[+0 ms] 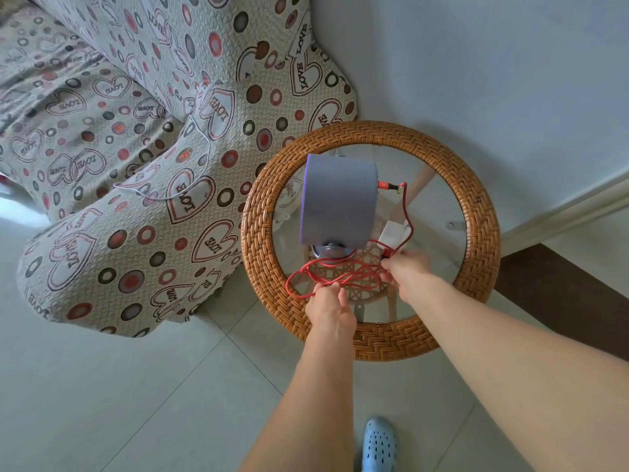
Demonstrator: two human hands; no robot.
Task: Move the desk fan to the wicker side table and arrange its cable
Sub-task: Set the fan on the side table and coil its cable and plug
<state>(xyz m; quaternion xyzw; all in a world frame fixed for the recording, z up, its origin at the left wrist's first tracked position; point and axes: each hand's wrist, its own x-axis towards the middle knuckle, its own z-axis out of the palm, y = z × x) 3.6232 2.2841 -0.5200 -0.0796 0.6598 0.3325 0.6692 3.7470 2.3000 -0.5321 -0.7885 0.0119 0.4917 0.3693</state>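
1. So, far left and upper left of the frame is taken up by a sofa (pixel 112 158) under a cover printed with hearts and circles; a thin white cord (pixel 200 155) is draped across it.
2. Centre frame, the wicker side table (pixel 371 342) with its glass top is seen just beside the sofa arm, and the desk fan (pixel 337 202) is standing on the glass, toward the table's left half.
3. Below the fan, the red cable (pixel 340 277) is bunched in loose loops on the glass. The left hand (pixel 328 310) is curled around the loops at lower centre.
4. Just right of that, the right hand (pixel 410 272) is pinching the cable near its plug, next to a white adapter (pixel 394 235). The cable's other end is plugged into the fan's right side.
5. Bottom centre-right, a blue clog (pixel 379 444) is visible on the tiled floor (pixel 102 386).
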